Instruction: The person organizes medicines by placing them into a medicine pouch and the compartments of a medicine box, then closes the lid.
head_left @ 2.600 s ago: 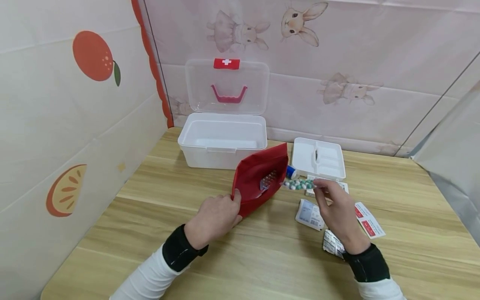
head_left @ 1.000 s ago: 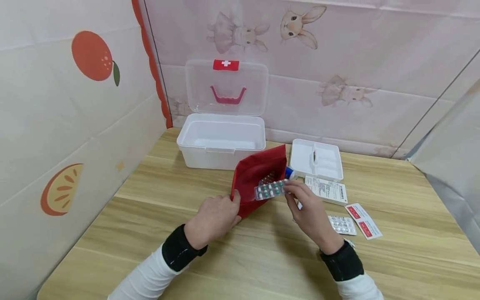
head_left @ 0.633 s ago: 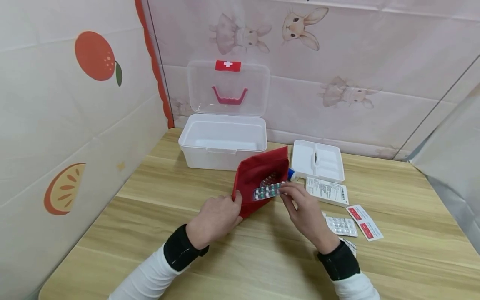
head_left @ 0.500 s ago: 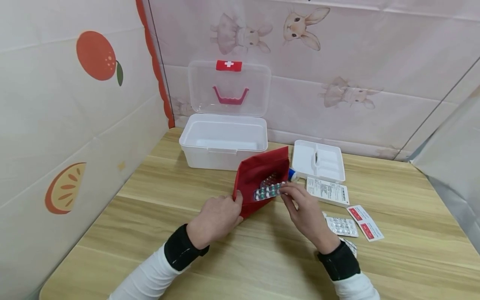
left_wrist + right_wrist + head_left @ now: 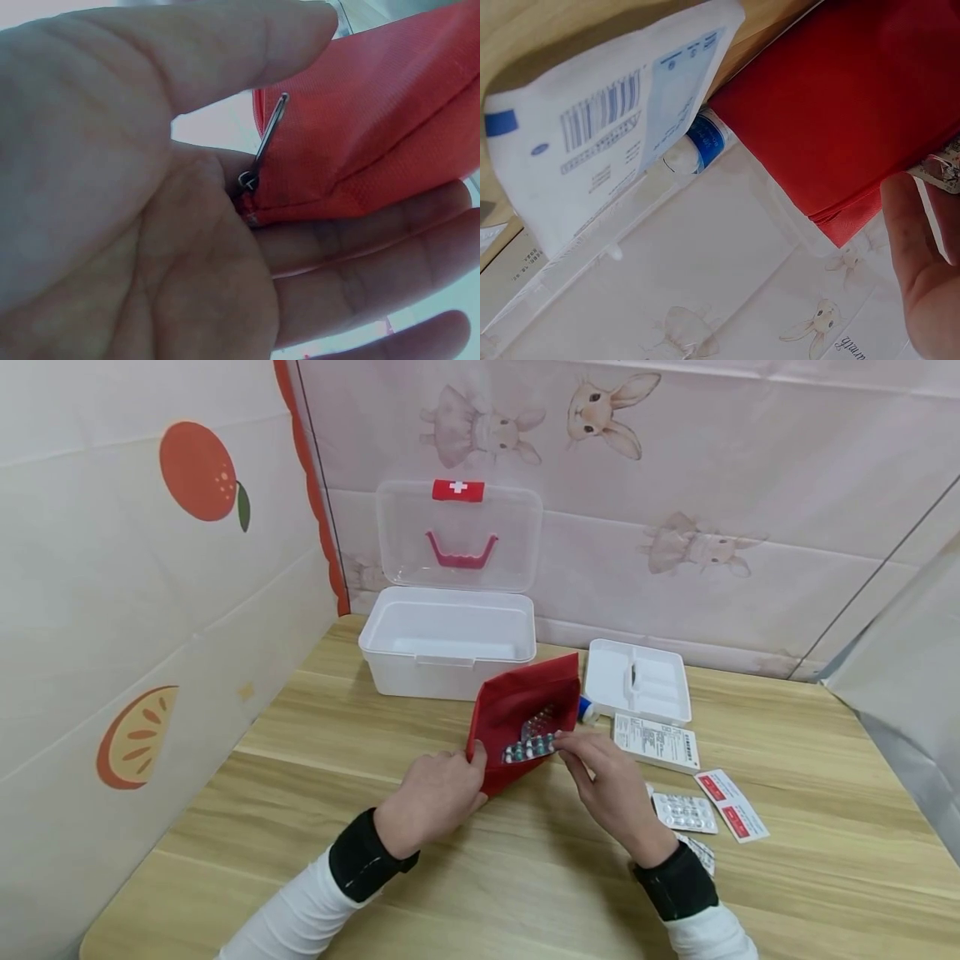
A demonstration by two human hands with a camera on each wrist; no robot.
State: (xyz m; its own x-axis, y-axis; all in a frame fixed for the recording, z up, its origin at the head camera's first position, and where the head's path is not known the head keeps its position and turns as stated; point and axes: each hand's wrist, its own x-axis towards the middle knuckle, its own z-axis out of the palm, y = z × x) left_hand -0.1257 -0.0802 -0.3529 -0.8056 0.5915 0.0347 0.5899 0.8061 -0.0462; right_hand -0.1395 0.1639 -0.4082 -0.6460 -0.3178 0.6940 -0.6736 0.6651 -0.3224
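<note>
My left hand (image 5: 431, 797) grips the left edge of a red zip pouch (image 5: 528, 685), its mouth gaping. In the left wrist view the zipper pull (image 5: 270, 135) hangs near the palm, thumb and fingers on either side of the cloth. My right hand (image 5: 611, 785) pinches the right end of a blister pack of green and white capsules (image 5: 527, 749), whose other end lies within the pouch's opening. Behind it, another blister pack (image 5: 538, 721) is inside the pouch. In the right wrist view, fingertips hold the blister pack's corner (image 5: 941, 169) beside the red cloth.
A white first-aid box (image 5: 448, 681) stands behind, lid raised. To the right are a divided white tray (image 5: 611, 681), a blue-and-white bottle (image 5: 587, 710), a medicine carton (image 5: 656, 741), a red-and-white card (image 5: 731, 806) and silver blister packs (image 5: 684, 812). A white-and-blue packet (image 5: 607, 112) lies near the right wrist.
My right hand has carried the capsule blister pack leftward from above the table into the pouch's mouth, most recently edging slightly further in. My left hand keeps its hold on the pouch.
</note>
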